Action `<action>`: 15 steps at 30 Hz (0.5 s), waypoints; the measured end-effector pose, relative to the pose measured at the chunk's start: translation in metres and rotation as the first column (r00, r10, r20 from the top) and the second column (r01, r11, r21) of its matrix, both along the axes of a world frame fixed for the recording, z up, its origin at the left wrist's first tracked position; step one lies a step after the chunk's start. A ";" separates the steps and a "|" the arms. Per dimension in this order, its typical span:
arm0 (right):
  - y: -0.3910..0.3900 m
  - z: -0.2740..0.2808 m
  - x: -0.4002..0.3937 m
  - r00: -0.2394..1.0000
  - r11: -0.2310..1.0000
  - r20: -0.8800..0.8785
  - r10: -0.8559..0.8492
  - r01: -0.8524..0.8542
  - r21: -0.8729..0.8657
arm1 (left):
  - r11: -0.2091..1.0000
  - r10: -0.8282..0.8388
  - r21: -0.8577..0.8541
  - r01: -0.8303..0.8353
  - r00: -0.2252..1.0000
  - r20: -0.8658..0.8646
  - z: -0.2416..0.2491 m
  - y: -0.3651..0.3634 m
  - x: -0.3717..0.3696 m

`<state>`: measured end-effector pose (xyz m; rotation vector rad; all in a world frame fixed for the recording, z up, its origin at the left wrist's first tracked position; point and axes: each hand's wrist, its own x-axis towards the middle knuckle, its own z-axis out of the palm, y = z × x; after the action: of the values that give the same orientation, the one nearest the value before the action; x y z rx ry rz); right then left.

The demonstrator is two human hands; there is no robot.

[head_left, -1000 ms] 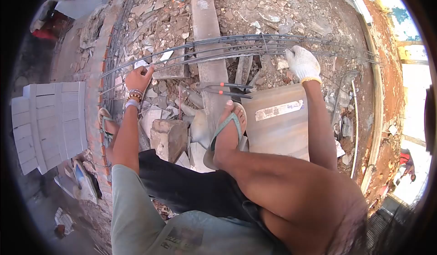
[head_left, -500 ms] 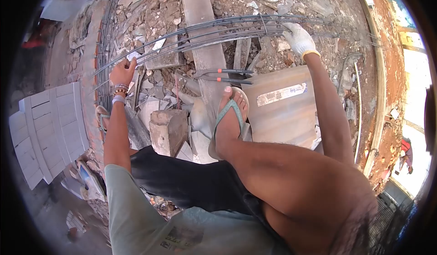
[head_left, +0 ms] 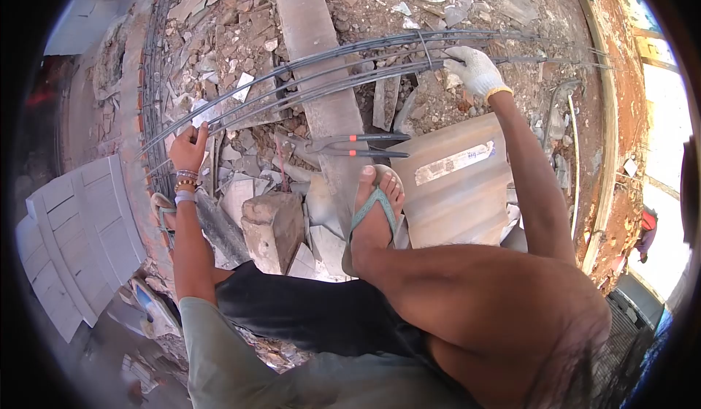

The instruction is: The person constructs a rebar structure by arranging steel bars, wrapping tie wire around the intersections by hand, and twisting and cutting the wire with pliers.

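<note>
A long cage of thin steel reinforcing bars [head_left: 343, 87] stretches across the rubble in front of me. My left hand [head_left: 188, 147], bare with bracelets at the wrist, is closed around the lower bars near their left end. Towards the right, my right hand [head_left: 476, 71] in a white work glove pinches the lower bars beside a wire loop [head_left: 426, 50] that crosses the cage. What exactly lies between the gloved fingertips is partly hidden. Bolt cutters [head_left: 361, 146] with black grips and orange bands rest on a concrete beam [head_left: 307, 14] below the bars.
My sandaled foot [head_left: 376, 208] is close to the bolt cutters. A corrugated sheet [head_left: 456, 182] with a label lies right of it, and a concrete block [head_left: 274, 230] left. More bars [head_left: 151, 66] run along a brick edge. A person [head_left: 647, 234] appears at far right.
The view has shifted, so the bars, bolt cutters and foot appear lower. Both hands remain at the bars; my right hand's fingers have curled in closer to them.
</note>
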<state>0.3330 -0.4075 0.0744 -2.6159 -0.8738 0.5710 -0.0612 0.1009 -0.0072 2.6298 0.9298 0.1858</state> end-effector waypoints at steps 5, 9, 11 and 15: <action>0.016 0.005 0.003 0.998 0.999 -0.054 0.032 -0.034 -0.035 | 1.000 -0.014 -0.008 0.015 1.000 0.018 0.006 0.001 -0.009; 0.031 0.002 0.002 0.992 0.992 -0.020 0.127 -0.128 -0.017 | 0.998 0.054 -0.016 -0.054 0.999 -0.001 0.021 0.006 -0.016; 0.030 -0.009 0.005 0.990 0.989 0.004 0.139 -0.138 -0.042 | 0.997 -0.061 0.052 0.058 0.997 0.056 0.027 0.007 -0.026; 0.026 -0.010 0.007 0.987 0.988 0.052 0.149 -0.147 -0.054 | 0.989 -0.112 0.111 0.096 0.983 0.146 0.037 0.002 -0.032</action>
<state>0.3398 -0.3816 0.0646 -2.6380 -1.0920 0.5669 -0.0932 0.1028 0.0295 2.7057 0.7492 0.4128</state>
